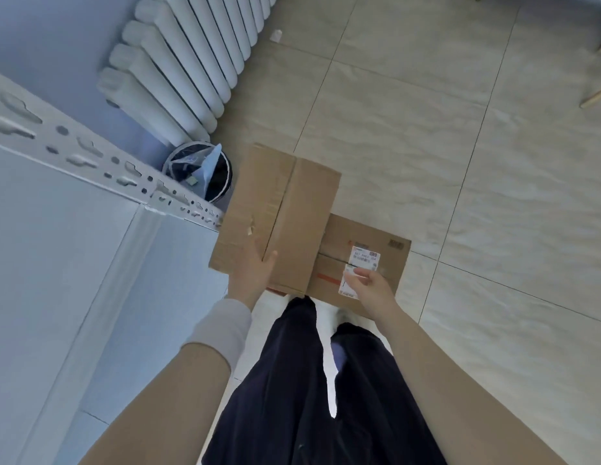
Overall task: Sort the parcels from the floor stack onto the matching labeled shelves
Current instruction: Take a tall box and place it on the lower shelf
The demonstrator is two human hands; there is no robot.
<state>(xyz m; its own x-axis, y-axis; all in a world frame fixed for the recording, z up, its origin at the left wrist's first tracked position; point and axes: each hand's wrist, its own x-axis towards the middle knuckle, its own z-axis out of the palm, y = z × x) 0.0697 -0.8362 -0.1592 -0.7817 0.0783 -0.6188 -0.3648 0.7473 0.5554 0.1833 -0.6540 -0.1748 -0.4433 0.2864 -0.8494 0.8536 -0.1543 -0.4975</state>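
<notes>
Directly below: dark trousers [292, 380] and a pale tiled floor [460, 146]. Two brown cardboard parcels sit at 12 o'clock from the feet.

Upper parcel [282, 213]: taped along the middle seam and held at a tilt. Its right part covers the left part of the lower parcel [386, 250], which lies flat on the floor toward 1 o'clock.

Left hand [255, 273], white cuff at the wrist, grips the upper parcel's near edge. The thumb lies on the top face; the fingers are hidden underneath.

Right hand [368, 286] is at the white label [364, 260] on the lower parcel, fingers curled and tips on the paper. Cannot tell whether it pinches the label or only touches it. The print is too small to read.

Perforated white shelf upright [74, 149] runs in from 9 o'clock and ends at the upper parcel's left edge; contact unclear.

Round waste bin [205, 176] with a plastic liner stands at 11 o'clock, between the upright and the white radiator [178, 68] farther out.

Two wooden legs [598, 95] show at 2 o'clock, at the frame edge.
</notes>
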